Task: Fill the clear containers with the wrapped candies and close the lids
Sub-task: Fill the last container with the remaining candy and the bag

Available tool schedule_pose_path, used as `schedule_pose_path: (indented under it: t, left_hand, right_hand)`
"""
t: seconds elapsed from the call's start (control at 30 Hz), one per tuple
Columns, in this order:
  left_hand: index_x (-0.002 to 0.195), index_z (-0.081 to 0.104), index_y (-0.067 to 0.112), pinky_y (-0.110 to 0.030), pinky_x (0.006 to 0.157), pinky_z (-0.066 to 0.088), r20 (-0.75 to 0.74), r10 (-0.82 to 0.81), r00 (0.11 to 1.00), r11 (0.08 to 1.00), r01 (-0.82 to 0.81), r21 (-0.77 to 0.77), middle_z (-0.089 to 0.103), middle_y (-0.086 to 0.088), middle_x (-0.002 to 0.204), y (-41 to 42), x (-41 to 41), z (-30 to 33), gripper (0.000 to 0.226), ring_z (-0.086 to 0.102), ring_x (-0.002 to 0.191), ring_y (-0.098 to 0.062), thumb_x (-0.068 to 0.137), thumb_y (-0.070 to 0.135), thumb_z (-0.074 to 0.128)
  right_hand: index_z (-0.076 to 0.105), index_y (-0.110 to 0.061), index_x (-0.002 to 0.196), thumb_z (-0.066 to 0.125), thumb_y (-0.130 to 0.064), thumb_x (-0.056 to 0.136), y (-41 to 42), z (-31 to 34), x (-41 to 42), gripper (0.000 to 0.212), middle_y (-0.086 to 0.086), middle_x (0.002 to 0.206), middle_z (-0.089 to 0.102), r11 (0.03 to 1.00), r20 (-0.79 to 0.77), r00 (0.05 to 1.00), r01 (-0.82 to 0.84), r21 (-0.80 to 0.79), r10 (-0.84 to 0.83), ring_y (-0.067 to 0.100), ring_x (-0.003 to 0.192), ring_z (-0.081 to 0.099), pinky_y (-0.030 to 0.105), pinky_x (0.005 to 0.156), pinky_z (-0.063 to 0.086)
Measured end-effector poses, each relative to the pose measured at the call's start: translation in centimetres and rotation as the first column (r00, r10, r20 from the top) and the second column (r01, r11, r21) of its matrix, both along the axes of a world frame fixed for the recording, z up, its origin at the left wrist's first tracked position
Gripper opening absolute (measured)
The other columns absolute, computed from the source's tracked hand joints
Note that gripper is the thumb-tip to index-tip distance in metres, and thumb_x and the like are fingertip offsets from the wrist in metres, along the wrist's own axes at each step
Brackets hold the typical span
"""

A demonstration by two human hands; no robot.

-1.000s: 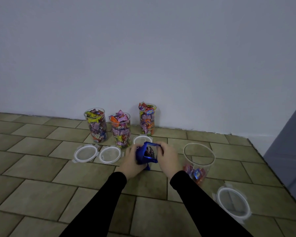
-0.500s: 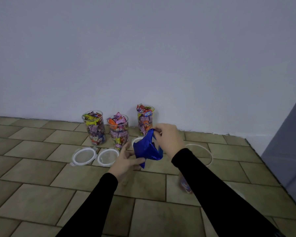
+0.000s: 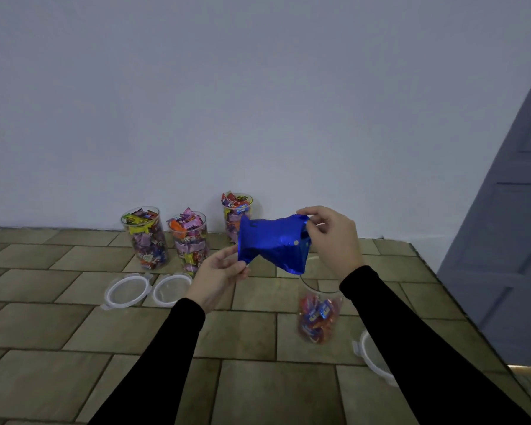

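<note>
dim, even bluish light; soft focus, faint shadows, wide-angle bending at edges.

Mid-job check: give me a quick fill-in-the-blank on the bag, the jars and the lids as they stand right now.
1. Both hands hold a crumpled bag whose colour is ____.
2. The number of jars standing full by the wall is ____.
3. The jar under the bag is only partly filled and has no ____ on it.
4. The two lids left of the left hand lie on the ____.

Missing words: blue; three; lid; floor

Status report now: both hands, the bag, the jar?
Left hand and right hand pinch blue bag. Bag above part-filled jar. Nothing blocks.
</note>
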State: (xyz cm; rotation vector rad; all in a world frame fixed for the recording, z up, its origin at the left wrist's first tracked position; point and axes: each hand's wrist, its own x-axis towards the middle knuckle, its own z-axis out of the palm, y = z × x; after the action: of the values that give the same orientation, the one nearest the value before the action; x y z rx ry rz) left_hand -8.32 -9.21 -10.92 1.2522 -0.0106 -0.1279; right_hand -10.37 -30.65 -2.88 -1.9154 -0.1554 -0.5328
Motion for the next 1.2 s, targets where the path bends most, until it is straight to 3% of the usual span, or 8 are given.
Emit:
schedule_pose_path:
  t: [0.13, 0.27, 0.43, 0.6, 0.77, 0.93, 1.03, 1.2]
  left_hand:
    - [0.121, 0.058, 0.005, -0.024, 0.07, 0.058, 0.114, 0.063, 0.991, 0.988, -0.078, 0.134, 0.069, -0.013, 0.096, -0.9, 0.3, 0.9, 0.036, 0.062, 0.076, -0.021, 0.089, -0.011, 0.055]
    - [0.116, 0.062, 0.005, -0.024, 0.072, 0.057, 0.179, 0.058, 0.982, 0.976, -0.093, 0.197, 0.072, -0.005, 0.089, -1.9, 0.7, 2.1, 0.032, 0.064, 0.069, -0.016, 0.089, -0.01, 0.057]
    - [0.112, 0.062, 0.007, -0.022, 0.072, 0.058, 0.222, 0.014, 0.975, 0.957, -0.077, 0.279, 0.073, -0.003, 0.089, -2.7, 0.9, 3.6, 0.03, 0.065, 0.072, -0.015, 0.089, -0.011, 0.057]
    - [0.114, 0.061, 0.003, -0.017, 0.067, 0.056, 0.239, -0.008, 0.971, 0.933, -0.079, 0.351, 0.068, -0.008, 0.091, -3.6, 0.8, 5.3, 0.029, 0.066, 0.069, -0.011, 0.09, -0.012, 0.054]
    - [0.116, 0.059, 0.0, -0.018, 0.066, 0.056, 0.26, 0.004, 0.966, 0.913, -0.109, 0.393, 0.067, -0.007, 0.089, -4.2, 1.1, 6.7, 0.031, 0.066, 0.065, -0.008, 0.09, -0.015, 0.051]
    - [0.109, 0.061, 0.009, -0.025, 0.07, 0.054, 0.313, 0.006, 0.95, 0.875, -0.157, 0.459, 0.067, -0.002, 0.082, -4.8, 0.6, 7.9, 0.032, 0.061, 0.071, -0.022, 0.09, -0.015, 0.051]
    - [0.114, 0.062, 0.008, -0.018, 0.072, 0.054, 0.34, 0.003, 0.941, 0.838, -0.187, 0.512, 0.066, -0.005, 0.084, -5.3, 0.2, 8.5, 0.034, 0.064, 0.073, -0.014, 0.09, -0.013, 0.051]
    - [0.112, 0.059, 0.009, -0.008, 0.057, 0.047, 0.373, 0.005, 0.928, 0.834, -0.21, 0.51, 0.063, 0.0, 0.078, -6.1, -0.8, 9.5, 0.033, 0.06, 0.064, -0.003, 0.09, -0.015, 0.049]
  right_hand:
    - [0.067, -0.023, 0.091, 0.048, 0.005, 0.089, -1.6, -1.3, -1.1, 0.034, 0.003, 0.085, 0.069, 0.995, 0.022, 1.0, 0.018, 0.102, -0.02, 0.014, 0.071, 0.069, 0.034, 0.067, 0.059]
    - [0.065, -0.018, 0.088, 0.049, 0.006, 0.09, -3.3, -2.7, -1.9, 0.029, 0.003, 0.089, 0.071, 0.98, 0.019, 0.999, 0.031, 0.195, -0.035, 0.019, 0.075, 0.069, 0.037, 0.07, 0.06]
    - [0.06, -0.021, 0.083, 0.049, 0.009, 0.089, -4.3, -4.7, -2.6, 0.032, -0.002, 0.096, 0.072, 0.98, 0.023, 0.999, 0.039, 0.195, -0.044, 0.011, 0.076, 0.069, 0.024, 0.071, 0.056]
    - [0.062, -0.013, 0.093, 0.051, 0.009, 0.089, -5.5, -6.6, -2.9, 0.024, -0.003, 0.088, 0.073, 0.983, 0.011, 1.0, 0.011, 0.182, -0.013, 0.011, 0.079, 0.071, 0.026, 0.074, 0.057]
    - [0.058, -0.009, 0.086, 0.056, 0.012, 0.086, -5.9, -7.1, -2.8, 0.021, -0.007, 0.088, 0.071, 0.991, 0.034, 0.999, -0.035, 0.131, 0.031, 0.001, 0.082, 0.069, 0.013, 0.074, 0.051]
    - [0.056, -0.017, 0.082, 0.059, 0.015, 0.083, -6.2, -7.2, -3.0, 0.032, -0.006, 0.083, 0.068, 0.992, 0.045, 0.997, -0.06, 0.109, 0.055, -0.003, 0.079, 0.067, 0.011, 0.074, 0.05]
    - [0.054, -0.018, 0.079, 0.06, 0.015, 0.08, -6.2, -7.3, -2.9, 0.034, -0.003, 0.08, 0.066, 0.991, 0.05, 0.997, -0.06, 0.123, 0.054, -0.001, 0.076, 0.067, 0.011, 0.074, 0.05]
    - [0.053, -0.016, 0.079, 0.064, 0.012, 0.079, -6.4, -7.4, -2.7, 0.03, 0.0, 0.082, 0.066, 0.981, 0.022, 0.997, -0.074, 0.179, 0.071, 0.004, 0.078, 0.067, 0.015, 0.078, 0.052]
